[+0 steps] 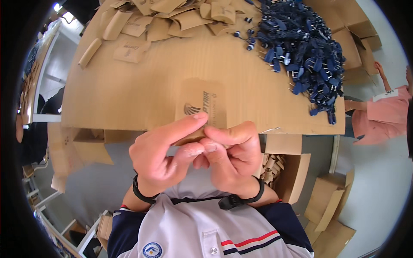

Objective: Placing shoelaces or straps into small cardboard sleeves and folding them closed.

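Note:
A flat brown kraft-paper sleeve (201, 96) with dark printing extends forward over the table's near edge. Both hands grip its near end. My left hand (165, 150) pinches the left side of that end, its index finger laid along the top. On the other side, my right hand (234, 157) has its fingers curled and its thumb pressed at the paper's edge. The fingertips of the two hands meet, and the paper bends a little between them. Whatever may be inside the sleeve is hidden.
On the wooden table (124, 96) lie a heap of brown paper sleeves (159, 28) at the far left and a large pile of dark blue earphones (297, 47) at the far right. Below, an open carton (297, 176) holds filled-looking sleeves. A person in pink (383, 112) is at right.

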Available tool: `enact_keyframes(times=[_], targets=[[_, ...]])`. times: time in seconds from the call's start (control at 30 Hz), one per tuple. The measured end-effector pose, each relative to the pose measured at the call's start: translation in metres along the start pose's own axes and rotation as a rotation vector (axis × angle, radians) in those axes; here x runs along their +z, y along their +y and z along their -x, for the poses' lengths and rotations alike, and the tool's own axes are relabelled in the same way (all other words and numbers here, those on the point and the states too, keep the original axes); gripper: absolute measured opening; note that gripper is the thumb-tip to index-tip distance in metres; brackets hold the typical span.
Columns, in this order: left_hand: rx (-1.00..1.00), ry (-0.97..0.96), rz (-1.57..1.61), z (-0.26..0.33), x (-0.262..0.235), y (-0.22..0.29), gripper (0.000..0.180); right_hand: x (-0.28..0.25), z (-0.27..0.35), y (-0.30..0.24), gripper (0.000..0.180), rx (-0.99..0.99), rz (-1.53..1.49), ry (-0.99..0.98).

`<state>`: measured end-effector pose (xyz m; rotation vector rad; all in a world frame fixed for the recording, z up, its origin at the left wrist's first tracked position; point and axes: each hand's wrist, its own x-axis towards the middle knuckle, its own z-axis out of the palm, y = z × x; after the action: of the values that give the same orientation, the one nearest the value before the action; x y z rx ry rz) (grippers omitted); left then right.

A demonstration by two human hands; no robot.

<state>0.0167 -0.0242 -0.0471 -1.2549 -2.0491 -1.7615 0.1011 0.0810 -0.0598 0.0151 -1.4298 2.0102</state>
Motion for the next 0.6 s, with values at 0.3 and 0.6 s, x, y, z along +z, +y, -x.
enact_keyframes(times=[0.3,0.6], targets=[[-0.033,0.378,-0.185,0.004,-0.01,-0.035,0.023,-0.065,-0.064,-0.039,0.023,-0.142,0.867,-0.069],[-0.237,0.262,0.055,0.003,-0.041,-0.039,0.029,-0.161,-0.185,-0.044,0.039,-0.46,1.73,-0.814]])
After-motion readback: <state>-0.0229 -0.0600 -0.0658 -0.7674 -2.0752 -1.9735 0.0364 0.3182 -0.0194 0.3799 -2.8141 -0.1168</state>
